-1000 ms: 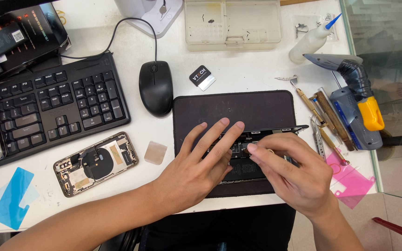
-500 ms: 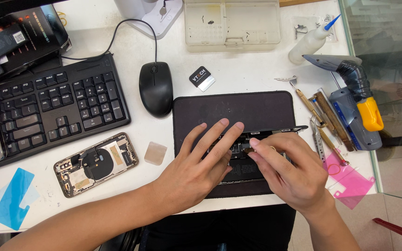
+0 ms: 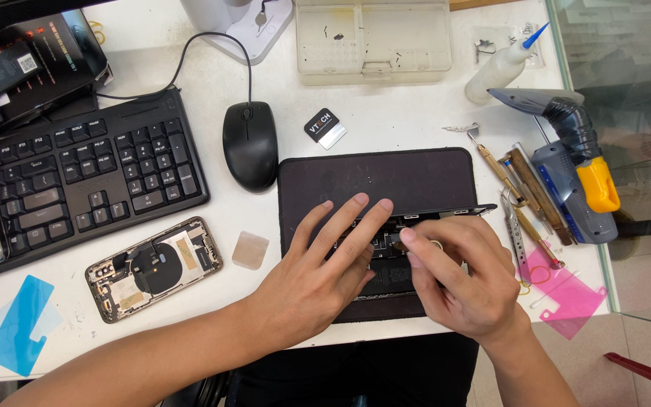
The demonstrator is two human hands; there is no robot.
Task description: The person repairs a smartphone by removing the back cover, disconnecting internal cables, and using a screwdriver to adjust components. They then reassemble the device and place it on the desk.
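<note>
Opened phone [image 3: 416,226] lies on the dark mat [image 3: 386,177] at mid-table [image 3: 386,120], long axis running left-right, far end toward the screwdrivers [image 3: 514,192]. Left hand [image 3: 318,279] presses flat, fingers spread, pinning it. Right hand [image 3: 461,279] has its grip pinched narrow over the innards; whether it holds a part, cannot tell. Judged mid-job: internals exposed, not yet closed. A second opened phone [image 3: 154,267] sits near the keyboard [image 3: 77,181].

Left hand [image 3: 318,275] flat, fingers spread forward, right hand [image 3: 465,279] curled, fingertips pinched beside it
</note>
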